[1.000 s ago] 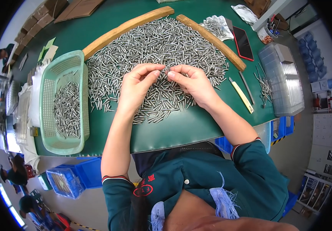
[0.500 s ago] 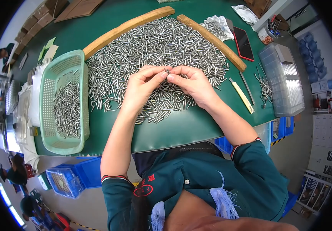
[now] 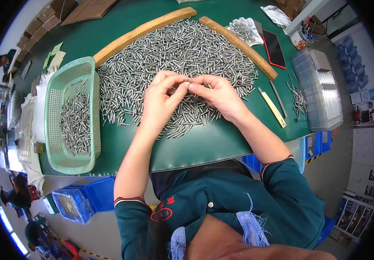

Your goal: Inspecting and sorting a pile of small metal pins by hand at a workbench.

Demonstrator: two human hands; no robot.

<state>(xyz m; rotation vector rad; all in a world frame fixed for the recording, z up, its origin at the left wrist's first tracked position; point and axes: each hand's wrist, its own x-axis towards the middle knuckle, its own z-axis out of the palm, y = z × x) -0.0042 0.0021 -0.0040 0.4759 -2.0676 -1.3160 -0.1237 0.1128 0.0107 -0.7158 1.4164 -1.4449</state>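
- Leftmost of the pair, the left hand [image 3: 161, 99] has shifted a little toward the middle of the frame over the last second, its wrist and forearm following; the gap seen between the two sets of fingertips has closed.
- At the centre, the left hand and right hand [image 3: 222, 99] each pinch thumb to forefinger, tips meeting around a small metal piece [image 3: 187, 81], mostly hidden by the fingers; whether the curled right fingers hold more, I cannot tell.
- Beneath and above them spreads a heap of pins [image 3: 174, 50], slim, shiny, silver-grey metal, lying in every direction.
- Two smooth, yellowish-brown wooden bars, one upper left of centre [image 3: 143, 35] and one upper right [image 3: 239, 47], edge that heap.
- Left of centre, a pale green plastic basket [image 3: 95, 130], oblong with perforated walls, holds more such pins; its contents look unchanged.
- Smooth, glossy dark green covers the tabletop [image 3: 187, 154].
- Right of centre lie a pale yellow cutter [image 3: 273, 109], a narrow metal strip [image 3: 278, 99] and, higher, a red-edged phone [image 3: 274, 50], all unmoved.
- Farther right stands a ribbed clear plastic box [image 3: 321, 99].
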